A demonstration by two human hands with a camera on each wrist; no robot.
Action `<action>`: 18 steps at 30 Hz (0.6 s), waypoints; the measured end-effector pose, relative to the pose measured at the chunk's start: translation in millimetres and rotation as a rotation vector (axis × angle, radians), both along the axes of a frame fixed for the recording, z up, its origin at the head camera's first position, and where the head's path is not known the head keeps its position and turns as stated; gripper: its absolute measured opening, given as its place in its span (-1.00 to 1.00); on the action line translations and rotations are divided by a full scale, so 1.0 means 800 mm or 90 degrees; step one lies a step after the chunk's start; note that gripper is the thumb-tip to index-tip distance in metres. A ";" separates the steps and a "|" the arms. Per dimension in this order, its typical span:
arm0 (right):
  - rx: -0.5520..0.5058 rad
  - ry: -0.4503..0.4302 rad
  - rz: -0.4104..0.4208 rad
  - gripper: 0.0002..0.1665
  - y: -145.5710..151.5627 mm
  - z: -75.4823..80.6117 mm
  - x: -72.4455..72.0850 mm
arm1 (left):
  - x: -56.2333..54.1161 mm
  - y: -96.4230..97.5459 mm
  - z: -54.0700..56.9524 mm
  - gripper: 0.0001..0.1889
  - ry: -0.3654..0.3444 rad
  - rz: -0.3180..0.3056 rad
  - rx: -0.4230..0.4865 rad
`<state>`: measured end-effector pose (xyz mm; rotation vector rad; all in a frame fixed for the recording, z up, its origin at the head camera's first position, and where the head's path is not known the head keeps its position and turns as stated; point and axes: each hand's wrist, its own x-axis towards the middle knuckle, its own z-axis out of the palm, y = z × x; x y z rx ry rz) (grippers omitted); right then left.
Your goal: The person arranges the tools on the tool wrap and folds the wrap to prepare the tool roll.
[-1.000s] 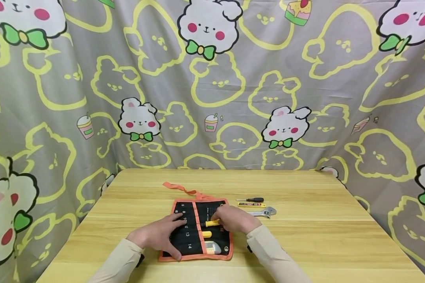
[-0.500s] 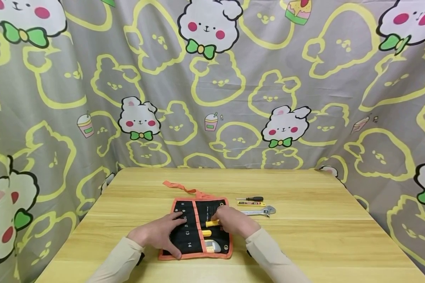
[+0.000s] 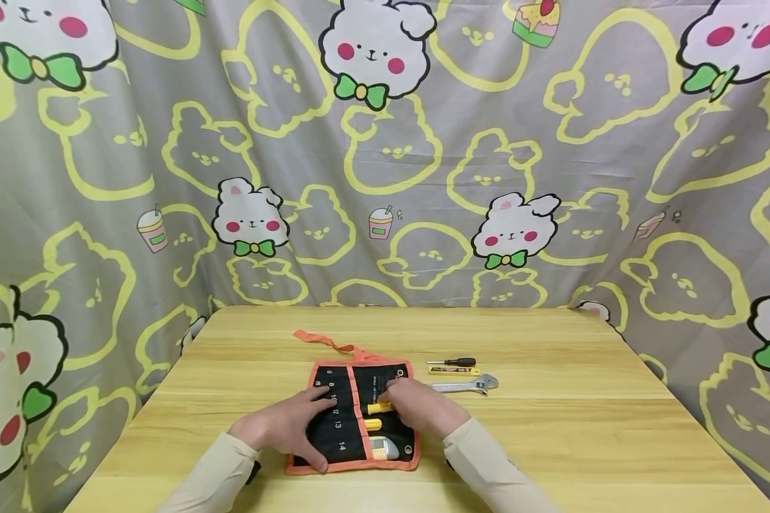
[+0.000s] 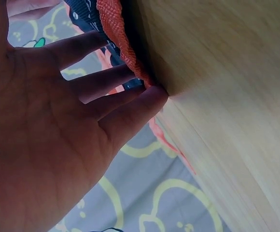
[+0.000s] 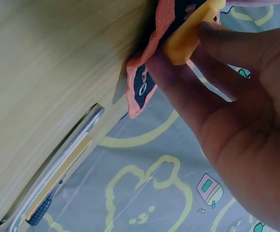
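Seemingly midway: the right hand pinched 1 yellow handle between thumb and fingers over the tool pouch, far end hidden, probably pocketed. The left hand, fingers spread, rested on the pouch. Already pocketed were 2: a 2nd yellow handle and a grey-white tool. Left outside on the table were 3: screwdriver, flat yellow pack, wrench.

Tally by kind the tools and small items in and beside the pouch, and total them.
Yellow handles: 2, one gripped by the right hand
Grey-and-yellow tool: 1
Adjustable wrench: 1
Black-handled screwdriver: 1
Flat yellow item with a printed label: 1
Total: 6
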<state>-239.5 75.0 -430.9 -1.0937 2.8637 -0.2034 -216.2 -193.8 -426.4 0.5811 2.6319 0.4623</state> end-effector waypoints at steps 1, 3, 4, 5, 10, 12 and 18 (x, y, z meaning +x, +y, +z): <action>-0.001 0.001 0.001 -0.65 -0.001 0.000 0.001 | 0.000 0.000 0.000 0.07 0.000 -0.001 0.001; -0.002 0.001 0.002 -0.65 -0.002 0.000 0.001 | 0.000 -0.001 -0.001 0.07 -0.002 -0.003 0.004; -0.004 -0.001 0.001 -0.64 -0.003 0.000 0.001 | 0.000 -0.001 -0.001 0.07 -0.001 -0.004 0.004; -0.004 -0.002 -0.001 -0.64 -0.003 -0.001 0.001 | -0.001 -0.001 -0.002 0.07 0.000 -0.005 0.005; -0.001 0.003 0.004 -0.66 -0.005 -0.004 -0.001 | -0.001 -0.001 -0.004 0.07 0.003 -0.006 0.004; -0.002 0.002 0.008 -0.66 -0.005 -0.005 -0.002 | -0.001 -0.002 -0.004 0.07 0.003 -0.006 0.005; -0.010 -0.006 0.015 -0.68 -0.007 -0.006 -0.004 | -0.001 -0.002 -0.002 0.07 0.003 -0.007 0.006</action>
